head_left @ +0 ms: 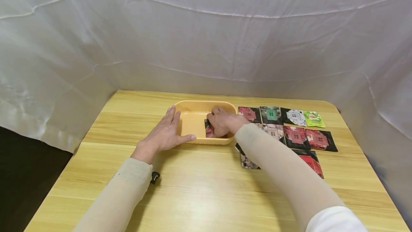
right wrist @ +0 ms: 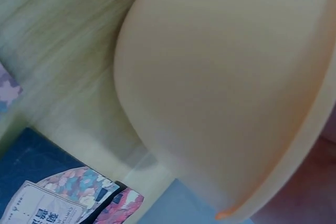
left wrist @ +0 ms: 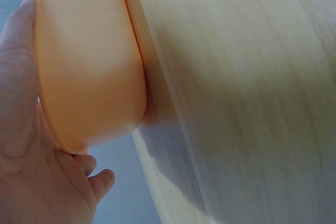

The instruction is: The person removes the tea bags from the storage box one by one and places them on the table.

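Note:
A shallow yellow-orange plastic tray (head_left: 193, 140) stands near the back of the table. My left hand (head_left: 164, 131) rests against its left end, fingers fairly straight and thumb lying over the front rim. In the left wrist view the palm (left wrist: 31, 166) lies along the tray's outer wall (left wrist: 89, 66). Inside the tray's right half, my right hand (head_left: 222, 121) has curled fingers and grips a dark tea sachet with a pinkish-red print (head_left: 209, 130), partly hidden beneath the hand. The right wrist view shows mostly tray wall (right wrist: 210, 87); little of that hand appears there.
Several flat tea sachets lie in rows right of the tray, including a green one (head_left: 313, 119), a dark one with a green label (head_left: 271, 114) and a red-labelled one (head_left: 310, 162). The right forearm crosses over some. Pale cloth (head_left: 206, 46) hangs behind the wooden table (head_left: 199, 189).

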A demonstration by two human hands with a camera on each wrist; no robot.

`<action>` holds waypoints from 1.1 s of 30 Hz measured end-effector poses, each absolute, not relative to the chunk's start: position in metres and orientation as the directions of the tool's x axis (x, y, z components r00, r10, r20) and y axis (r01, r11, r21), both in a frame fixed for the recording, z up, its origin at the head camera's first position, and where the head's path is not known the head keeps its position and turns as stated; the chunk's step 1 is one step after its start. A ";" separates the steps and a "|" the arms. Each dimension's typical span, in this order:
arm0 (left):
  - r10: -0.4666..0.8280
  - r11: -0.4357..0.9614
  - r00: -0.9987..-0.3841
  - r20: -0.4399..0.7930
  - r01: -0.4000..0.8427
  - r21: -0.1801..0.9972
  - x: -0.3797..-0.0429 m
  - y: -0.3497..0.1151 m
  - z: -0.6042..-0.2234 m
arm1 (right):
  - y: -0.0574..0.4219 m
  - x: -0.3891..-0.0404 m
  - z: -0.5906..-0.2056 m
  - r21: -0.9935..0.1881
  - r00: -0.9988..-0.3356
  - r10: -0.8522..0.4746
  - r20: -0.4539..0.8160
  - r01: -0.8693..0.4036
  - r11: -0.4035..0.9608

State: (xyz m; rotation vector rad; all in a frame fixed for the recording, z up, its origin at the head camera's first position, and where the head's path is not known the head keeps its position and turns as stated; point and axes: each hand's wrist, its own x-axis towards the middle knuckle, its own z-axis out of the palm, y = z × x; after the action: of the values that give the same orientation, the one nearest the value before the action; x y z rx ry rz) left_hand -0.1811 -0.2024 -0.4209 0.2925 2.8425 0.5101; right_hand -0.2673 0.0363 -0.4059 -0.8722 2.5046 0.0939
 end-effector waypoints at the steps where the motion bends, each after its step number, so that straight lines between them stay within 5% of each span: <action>1: 0.236 0.919 -0.952 -0.197 0.152 0.364 -0.181 -0.203 -0.421 | 0.036 -0.267 -0.407 -0.093 -0.681 -0.573 -0.456 -0.604 0.792; 17: 0.244 0.917 -0.948 -0.204 0.157 0.367 -0.183 -0.203 -0.420 | 0.051 -0.270 -0.395 -0.168 -0.698 -0.620 -0.359 -0.604 0.779; 33: 0.247 0.909 -0.942 -0.228 0.143 0.393 -0.187 -0.203 -0.419 | 0.150 -0.238 -0.339 -0.276 -0.755 -0.639 -0.150 -0.588 0.760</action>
State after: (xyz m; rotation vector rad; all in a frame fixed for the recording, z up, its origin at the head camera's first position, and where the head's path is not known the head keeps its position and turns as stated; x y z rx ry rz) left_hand -0.1875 -0.2030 -0.4191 0.2919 2.7983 0.5457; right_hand -0.2383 0.1502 -0.3392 -0.9640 2.7223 -0.3115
